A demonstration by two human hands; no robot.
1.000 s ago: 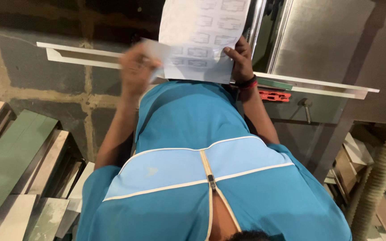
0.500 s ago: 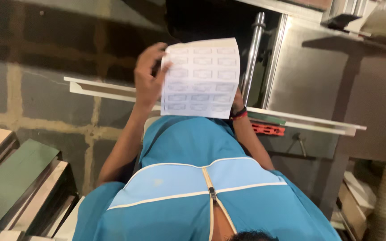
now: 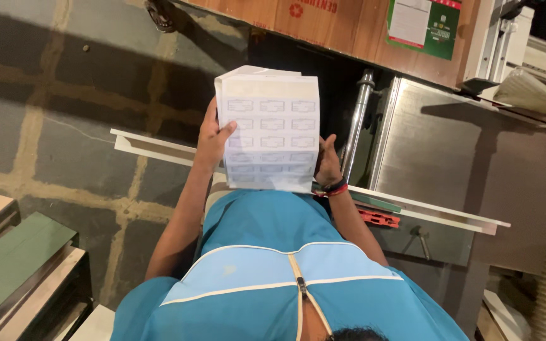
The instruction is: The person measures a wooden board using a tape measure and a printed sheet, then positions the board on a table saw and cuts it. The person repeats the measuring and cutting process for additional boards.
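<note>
Since half a second ago, sheets lifted further and squared up; both hands now sit at the lower half of the stack instead of the left hand riding over the top corner.

Stack of label sheets [image 3: 268, 129]: white, printed with a grid of small rectangular labels, held upright in the air in front of the chest, above the long white strip [image 3: 159, 150] that runs across under it. Judgement: light, thin, floppy paper; several sheets, so they may fan or slide against each other. Best held at the two side edges, low down, as now; top corner already curls slightly.

Left hand [image 3: 211, 139]: closed on the left edge, thumb across the printed face, fingers behind. Right hand [image 3: 327, 165]: closed on the lower right edge, thumb on the front; dark and red bands at the wrist.

Around: steel-faced machine [image 3: 450, 164] to the right with a vertical metal post [image 3: 356, 126]; red clip [image 3: 379, 218] below the strip; concrete floor [image 3: 64, 126] to the left; stacked boards [image 3: 20, 265] at lower left.
</note>
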